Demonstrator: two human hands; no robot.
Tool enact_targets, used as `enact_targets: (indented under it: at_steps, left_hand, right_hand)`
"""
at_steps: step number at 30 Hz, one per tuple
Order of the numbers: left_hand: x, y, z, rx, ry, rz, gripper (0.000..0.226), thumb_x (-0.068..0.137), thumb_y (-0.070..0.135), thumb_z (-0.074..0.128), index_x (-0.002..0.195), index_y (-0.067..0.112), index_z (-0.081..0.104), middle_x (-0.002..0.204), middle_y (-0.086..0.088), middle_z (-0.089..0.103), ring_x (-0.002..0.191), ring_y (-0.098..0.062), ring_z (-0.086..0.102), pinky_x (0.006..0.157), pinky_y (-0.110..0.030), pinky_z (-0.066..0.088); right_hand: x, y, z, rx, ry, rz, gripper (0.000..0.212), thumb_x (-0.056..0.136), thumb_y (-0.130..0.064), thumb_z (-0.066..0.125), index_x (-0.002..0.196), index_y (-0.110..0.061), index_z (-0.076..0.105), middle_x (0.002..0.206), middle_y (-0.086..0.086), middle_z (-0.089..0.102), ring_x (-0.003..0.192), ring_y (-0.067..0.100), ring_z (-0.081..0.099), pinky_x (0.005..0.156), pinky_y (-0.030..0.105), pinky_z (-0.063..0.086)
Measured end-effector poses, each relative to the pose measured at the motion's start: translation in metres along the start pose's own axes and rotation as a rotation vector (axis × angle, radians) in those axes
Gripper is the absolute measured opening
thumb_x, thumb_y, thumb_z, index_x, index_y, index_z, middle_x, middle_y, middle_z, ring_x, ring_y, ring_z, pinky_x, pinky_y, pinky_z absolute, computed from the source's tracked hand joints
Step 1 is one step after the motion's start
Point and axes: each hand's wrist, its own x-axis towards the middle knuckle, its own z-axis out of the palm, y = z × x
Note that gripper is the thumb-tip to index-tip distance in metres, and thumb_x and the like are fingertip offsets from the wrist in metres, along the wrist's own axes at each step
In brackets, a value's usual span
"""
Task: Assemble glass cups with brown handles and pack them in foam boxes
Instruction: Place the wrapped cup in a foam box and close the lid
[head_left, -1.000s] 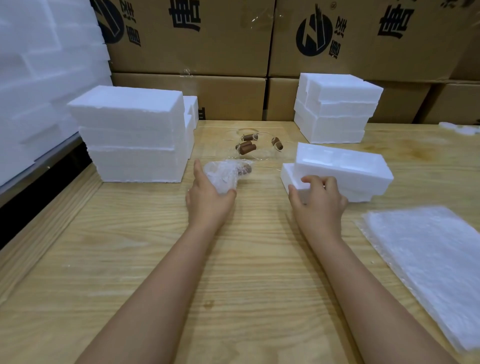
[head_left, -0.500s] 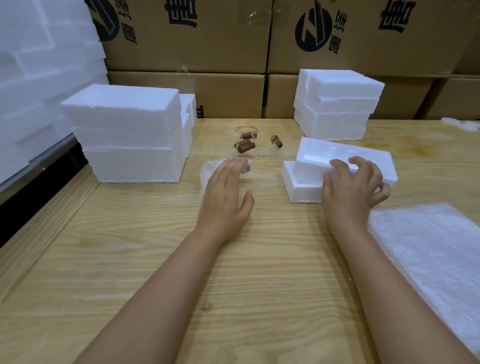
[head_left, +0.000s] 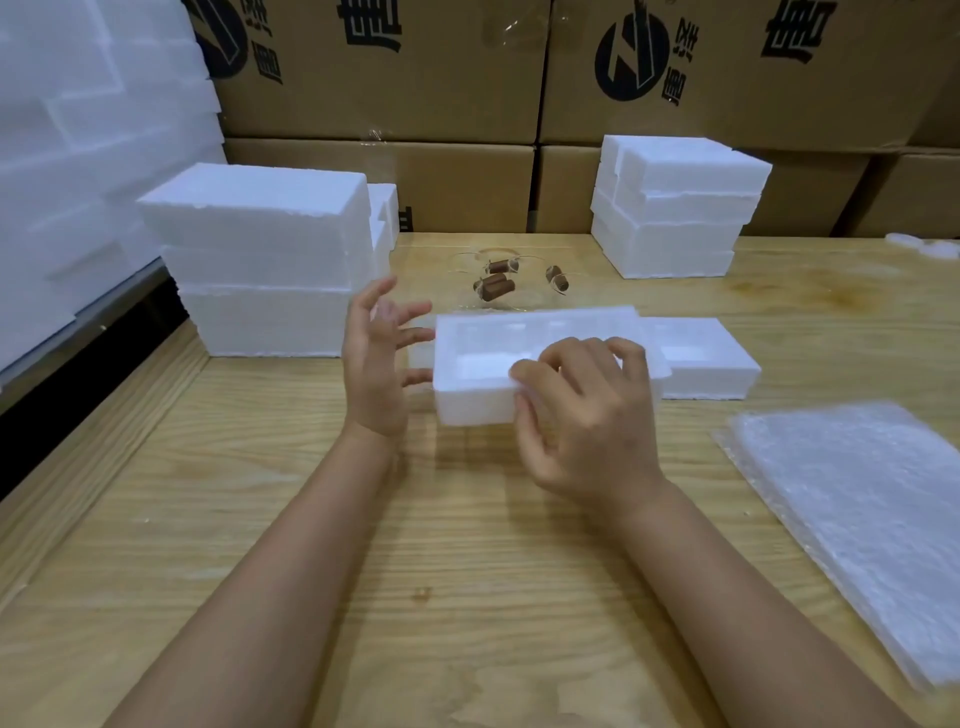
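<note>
Right hand (head_left: 587, 426) curled on foam tray (head_left: 470, 405), left hand (head_left: 376, 364) splayed alongside.

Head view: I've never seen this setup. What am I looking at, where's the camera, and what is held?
No machine: a person works with bare hands, and the single camera on their head looks down at a wooden table. The right hand grips a white foam tray; the left hand is open at its left end. A second foam piece lies just behind it. Further back lie glass cups with brown handles, between foam stacks. Bubble wrap sheets lie at right.
</note>
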Motion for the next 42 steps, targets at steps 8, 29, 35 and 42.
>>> enact_targets:
  at_steps: [8,29,35,42]
  left_hand:
    - [-0.008,0.008,-0.009,0.083,-0.064,-0.121,0.027,0.085,-0.007,0.058,0.089,0.017,0.07,0.075,0.011,0.07,0.074,-0.01,0.064,0.068,-0.026,0.053]
    - [-0.023,-0.015,-0.018,0.326,-0.195,-0.158,0.026,0.088,0.008,0.064,0.064,0.017,0.068,0.073,0.004,0.072,0.078,-0.005,0.066,0.072,-0.022,0.05]
    - [-0.008,-0.017,-0.022,0.409,0.23,-0.062,0.005,0.092,0.024,0.06,0.095,0.026,0.058,0.088,0.009,0.059,0.072,0.008,0.052,0.06,-0.003,0.037]
    - [0.003,-0.028,-0.025,0.595,-0.016,-0.238,0.068,0.09,0.025,0.062,0.148,0.038,0.028,0.143,0.004,0.047,0.127,-0.014,0.048,0.108,-0.038,0.038]
  right_hand:
    - [0.011,-0.021,-0.021,0.205,-0.075,0.022,0.026,0.082,-0.026,0.055,0.078,-0.004,0.069,0.069,0.008,0.061,0.06,0.028,0.057,0.055,0.035,0.047]
    - [-0.014,0.06,-0.003,0.769,-0.526,1.025,0.01,0.09,-0.019,0.065,0.083,-0.026,0.068,0.089,-0.007,0.066,0.076,0.002,0.055,0.063,0.014,0.038]
    - [0.022,0.058,0.017,0.679,-0.242,0.96,0.017,0.091,-0.015,0.057,0.081,-0.027,0.065,0.087,-0.003,0.068,0.084,0.017,0.063,0.076,0.031,0.049]
    - [0.064,0.057,0.077,0.504,-0.793,0.713,0.052,0.097,-0.008,0.042,0.145,-0.025,0.037,0.149,-0.001,0.039,0.128,0.02,0.043,0.088,0.02,0.037]
